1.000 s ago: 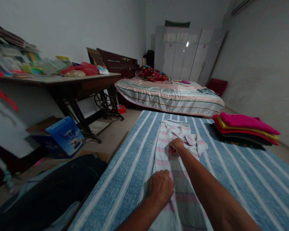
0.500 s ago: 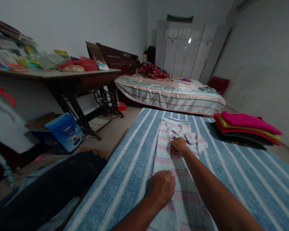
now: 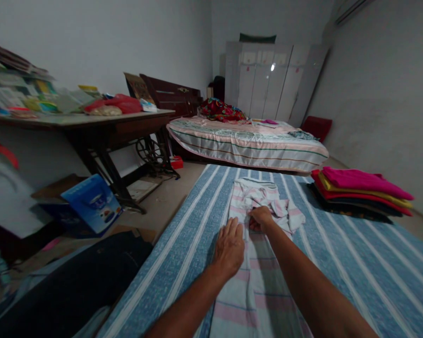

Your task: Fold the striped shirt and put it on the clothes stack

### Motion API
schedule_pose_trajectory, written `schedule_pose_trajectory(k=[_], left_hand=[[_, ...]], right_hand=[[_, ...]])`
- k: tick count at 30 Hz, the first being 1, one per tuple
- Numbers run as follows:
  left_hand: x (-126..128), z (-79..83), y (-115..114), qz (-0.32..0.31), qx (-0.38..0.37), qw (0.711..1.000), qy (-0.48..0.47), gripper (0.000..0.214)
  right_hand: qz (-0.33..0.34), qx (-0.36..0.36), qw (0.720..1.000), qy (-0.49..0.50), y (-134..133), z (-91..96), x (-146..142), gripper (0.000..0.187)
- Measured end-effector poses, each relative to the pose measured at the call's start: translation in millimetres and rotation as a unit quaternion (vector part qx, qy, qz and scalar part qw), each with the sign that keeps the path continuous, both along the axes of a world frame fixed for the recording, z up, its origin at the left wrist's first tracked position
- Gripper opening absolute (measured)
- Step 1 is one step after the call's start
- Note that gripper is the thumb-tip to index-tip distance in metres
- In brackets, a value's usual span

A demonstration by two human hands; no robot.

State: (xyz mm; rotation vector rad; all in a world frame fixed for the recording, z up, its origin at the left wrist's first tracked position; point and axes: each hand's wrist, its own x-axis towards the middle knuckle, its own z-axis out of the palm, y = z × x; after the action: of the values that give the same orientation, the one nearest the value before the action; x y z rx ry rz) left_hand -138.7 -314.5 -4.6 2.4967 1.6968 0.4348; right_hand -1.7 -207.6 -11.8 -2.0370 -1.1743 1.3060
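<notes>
A white shirt with pink and thin dark stripes [image 3: 268, 291] lies lengthwise on a blue striped bed cover [image 3: 186, 234]. Its far end is bunched, and a sleeve-like flap sticks out to the right. My right hand [image 3: 261, 218] pinches the fabric near that bunched part, fingers curled in. On the garment's left edge my left hand [image 3: 229, 245] lies flat, palm down, fingers stretched forward and holding nothing.
Folded clothes [image 3: 363, 190] in pink, yellow, red and dark colours are stacked at the right. Dark trousers [image 3: 77, 281] lie to the left, near a blue box [image 3: 91, 204]. A sewing machine table [image 3: 120, 117] stands behind it, and another bed [image 3: 246, 141] beyond.
My left hand has moved forward along the shirt's left edge and opened from a curled shape to a flat one. My right hand keeps its pinch in nearly the same place.
</notes>
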Motion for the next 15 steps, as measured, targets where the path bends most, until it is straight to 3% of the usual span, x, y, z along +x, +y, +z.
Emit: schedule_pose_trajectory(k=[5,8,12,15], left_hand=[[-4,-25.0,13,-0.015,-0.06,0.997,0.053,0.065],[-7,-31.7,11,-0.021,-0.055,0.996,0.062,0.068],[-8,-32.1,11,-0.025,-0.043,0.997,0.061,0.067],[-7,-30.4,11,-0.022,-0.043,0.997,0.059,0.068]], right_hand=[[0.045,0.026,0.996,-0.072,1,-5.1,3,0.028],[0.059,0.083,0.983,-0.15,-2,-1.0,5,0.025],[0.081,0.209,0.935,-0.276,-16,10.9,-1,0.021],[0.172,0.297,0.885,-0.315,-29,11.9,-7,0.025]])
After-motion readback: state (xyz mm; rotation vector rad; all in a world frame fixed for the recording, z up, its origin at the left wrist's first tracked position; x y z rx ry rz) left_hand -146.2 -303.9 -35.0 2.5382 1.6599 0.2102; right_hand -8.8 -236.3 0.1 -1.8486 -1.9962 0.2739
